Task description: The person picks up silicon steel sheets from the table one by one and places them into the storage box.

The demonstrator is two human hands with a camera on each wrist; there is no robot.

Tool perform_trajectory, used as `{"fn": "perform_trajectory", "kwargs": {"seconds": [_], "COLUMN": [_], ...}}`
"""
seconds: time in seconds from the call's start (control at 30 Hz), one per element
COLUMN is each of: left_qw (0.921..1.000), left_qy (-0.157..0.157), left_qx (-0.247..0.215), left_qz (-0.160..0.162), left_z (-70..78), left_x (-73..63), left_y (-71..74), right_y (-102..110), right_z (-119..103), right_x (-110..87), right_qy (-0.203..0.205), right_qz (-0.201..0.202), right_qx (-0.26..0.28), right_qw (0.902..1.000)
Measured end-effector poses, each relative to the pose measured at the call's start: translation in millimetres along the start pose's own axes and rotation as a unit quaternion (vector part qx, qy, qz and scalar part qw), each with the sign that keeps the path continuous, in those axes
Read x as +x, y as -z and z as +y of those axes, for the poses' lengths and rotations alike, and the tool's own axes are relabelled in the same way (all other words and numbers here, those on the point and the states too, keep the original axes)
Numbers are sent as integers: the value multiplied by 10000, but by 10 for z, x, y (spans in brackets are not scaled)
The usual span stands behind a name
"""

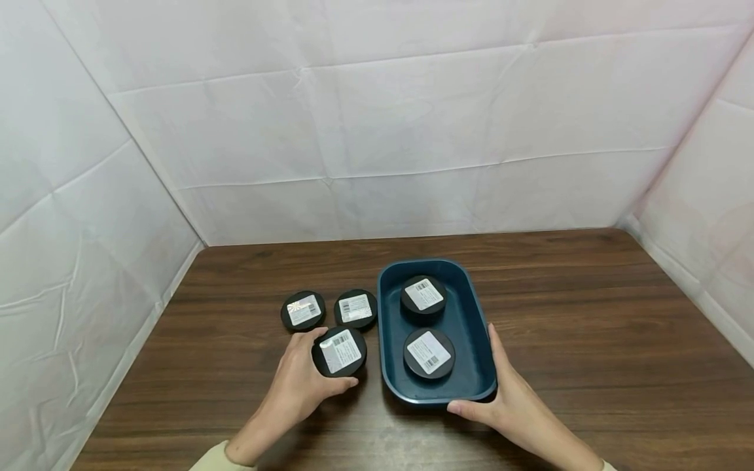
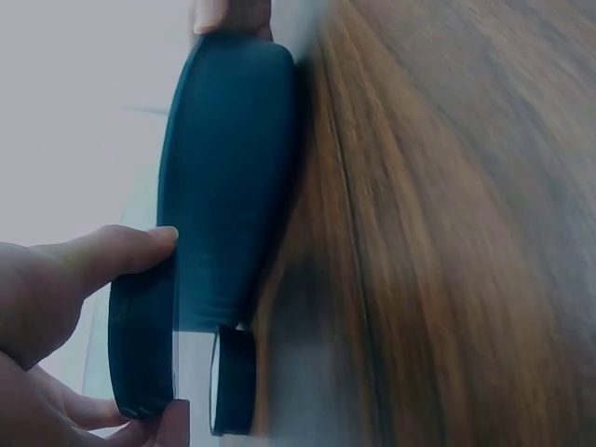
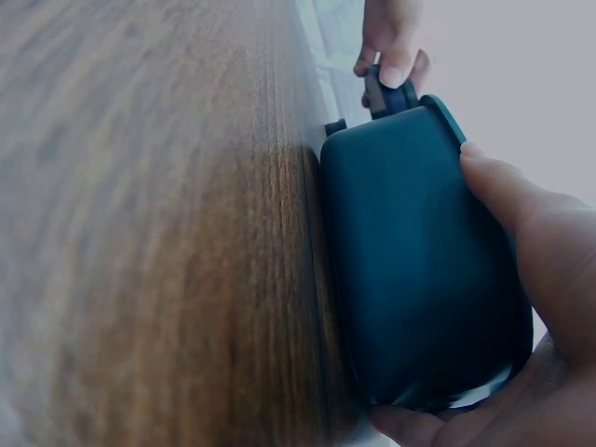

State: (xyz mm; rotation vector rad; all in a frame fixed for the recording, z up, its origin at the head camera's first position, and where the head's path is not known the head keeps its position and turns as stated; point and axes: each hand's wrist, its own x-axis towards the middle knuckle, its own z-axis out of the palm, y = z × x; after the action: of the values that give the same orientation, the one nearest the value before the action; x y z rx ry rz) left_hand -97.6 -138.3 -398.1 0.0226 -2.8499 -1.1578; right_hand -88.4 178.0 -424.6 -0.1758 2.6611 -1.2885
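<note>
My left hand (image 1: 303,373) holds a flat round black tin (image 1: 340,353) with a white barcode label on top. Thumb and fingers grip its sides, and the left wrist view shows this tin (image 2: 142,345) raised off the table. My right hand (image 1: 501,396) grips the near right corner of a dark teal tray (image 1: 471,320), thumb at the front rim and fingers along the right side. Inside the tray lie a far black tin (image 1: 423,297), which looks taller or stacked, and a near black tin (image 1: 429,354), both labelled.
Two more labelled black tins, one on the left (image 1: 303,311) and one beside the tray (image 1: 356,309), lie on the brown wooden table (image 1: 565,314) beyond my left hand. White sheeting (image 1: 412,124) encloses the table at the back and both sides.
</note>
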Motion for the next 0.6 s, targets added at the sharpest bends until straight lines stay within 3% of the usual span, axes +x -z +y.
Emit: {"fn": "perform_trajectory", "kwargs": {"seconds": [0.6], "left_qw": [9998], "left_qy": [-1], "left_qx": [-169], "left_qz": [-57], "left_z": [165], "left_x": [-51], "left_y": [0], "right_y": [-1], "right_z": [3], "right_x": [-5], "right_qy": [19], "right_qz": [32], "right_qx": [7], "right_qw": [10000]}}
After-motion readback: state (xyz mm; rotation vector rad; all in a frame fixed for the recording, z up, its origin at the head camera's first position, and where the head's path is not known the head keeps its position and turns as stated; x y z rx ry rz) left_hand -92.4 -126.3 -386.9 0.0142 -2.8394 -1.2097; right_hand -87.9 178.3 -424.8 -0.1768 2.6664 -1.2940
